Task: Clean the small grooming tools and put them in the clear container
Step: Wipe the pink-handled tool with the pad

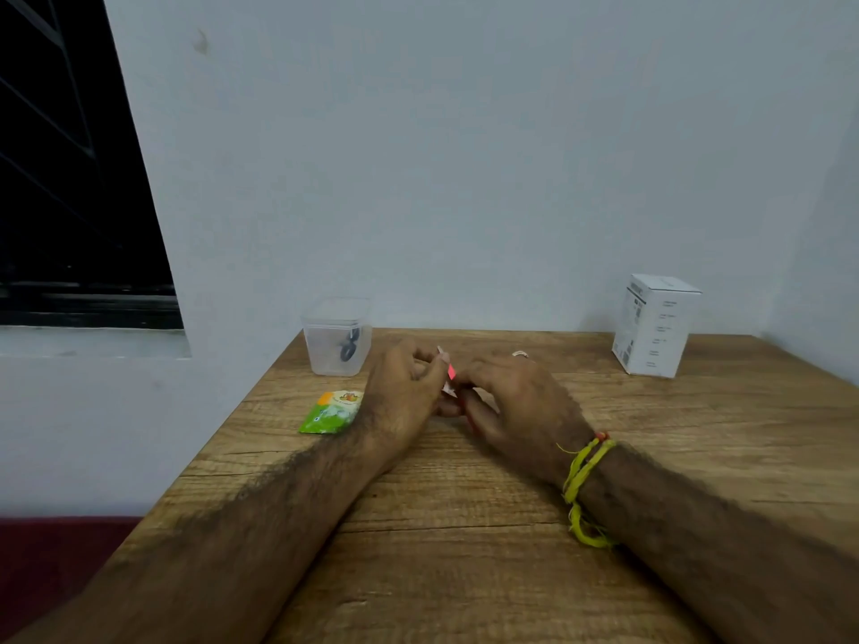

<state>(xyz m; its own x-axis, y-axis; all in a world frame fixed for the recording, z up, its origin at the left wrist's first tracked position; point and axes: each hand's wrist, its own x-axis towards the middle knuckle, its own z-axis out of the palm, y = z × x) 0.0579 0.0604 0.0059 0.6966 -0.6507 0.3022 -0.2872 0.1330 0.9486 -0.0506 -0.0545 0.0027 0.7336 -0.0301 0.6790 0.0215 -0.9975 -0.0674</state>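
Wiping a small pink-and-white grooming tool [449,375], frame centre.

Pinched between left hand [409,388] and right hand [516,402]; could slip, being mostly hidden by curled fingers. Left of centre: clear plastic container [337,337], dark item inside. Writing on green wipe sachet [331,412] and white carton [656,325] unreadable.

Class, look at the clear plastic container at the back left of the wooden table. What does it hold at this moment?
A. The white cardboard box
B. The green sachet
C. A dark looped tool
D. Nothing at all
C: a dark looped tool shows through the wall of the clear plastic container, while the green sachet and the white cardboard box sit apart on the wooden table.
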